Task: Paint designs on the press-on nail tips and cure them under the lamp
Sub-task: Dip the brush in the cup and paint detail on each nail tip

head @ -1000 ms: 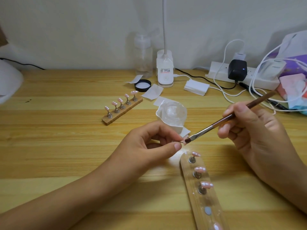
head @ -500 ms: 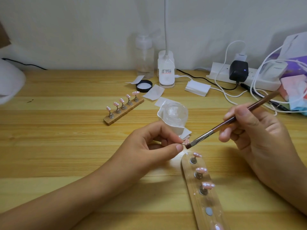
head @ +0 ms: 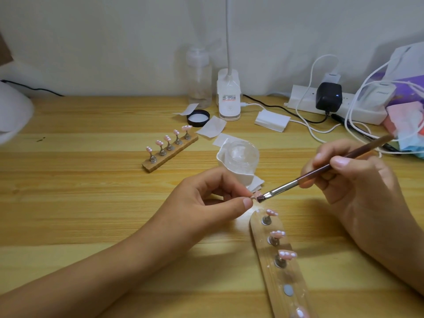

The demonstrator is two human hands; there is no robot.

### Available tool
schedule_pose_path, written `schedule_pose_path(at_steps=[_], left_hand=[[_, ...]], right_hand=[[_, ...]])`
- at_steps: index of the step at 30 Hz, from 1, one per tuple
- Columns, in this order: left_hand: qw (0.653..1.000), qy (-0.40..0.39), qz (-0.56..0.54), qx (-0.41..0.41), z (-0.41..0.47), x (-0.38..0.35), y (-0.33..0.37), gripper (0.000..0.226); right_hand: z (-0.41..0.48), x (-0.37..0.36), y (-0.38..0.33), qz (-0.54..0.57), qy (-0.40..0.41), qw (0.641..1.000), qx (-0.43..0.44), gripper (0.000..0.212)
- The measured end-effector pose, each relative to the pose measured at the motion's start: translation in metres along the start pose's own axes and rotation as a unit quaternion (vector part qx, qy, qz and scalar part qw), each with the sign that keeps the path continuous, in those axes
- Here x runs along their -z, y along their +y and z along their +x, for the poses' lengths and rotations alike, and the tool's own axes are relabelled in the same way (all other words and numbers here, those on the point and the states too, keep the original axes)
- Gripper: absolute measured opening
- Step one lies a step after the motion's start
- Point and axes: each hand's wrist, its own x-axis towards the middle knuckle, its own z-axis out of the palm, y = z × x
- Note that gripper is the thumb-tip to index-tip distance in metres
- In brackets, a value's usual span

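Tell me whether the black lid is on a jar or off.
Off. The black lid lies flat on the table, white inside facing up, on no jar.

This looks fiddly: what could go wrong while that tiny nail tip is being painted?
The left hand only pinches the nail tip by its end, so the brush in the right hand might flick it loose. That hand also hangs close to the painted tips on the near holder and might smudge them.
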Motion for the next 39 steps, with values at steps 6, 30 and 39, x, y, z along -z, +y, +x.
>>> schedule_pose_path(at_steps=[6, 30, 39], left_hand=[[1.000, 0.003, -0.003, -0.001, 0.0002, 0.0000, -0.0010, 0.011], [0.999, -0.001, -0.053, 0.009, 0.0007, -0.0020, 0.0025, 0.010], [0.997, 0.001, -0.071, 0.016, 0.0007, -0.0034, 0.0046, 0.015]], right_hand=[[0.0002, 0.0024, 0.0029, -0.035, 0.012, 0.999, 0.011, 0.023], [0.0029, 0.0049, 0.0052, 0.026, 0.003, 1.000, 0.013, 0.040], [0.0020, 0.0034, 0.0064, 0.007, -0.001, 1.000, 0.007, 0.036]])
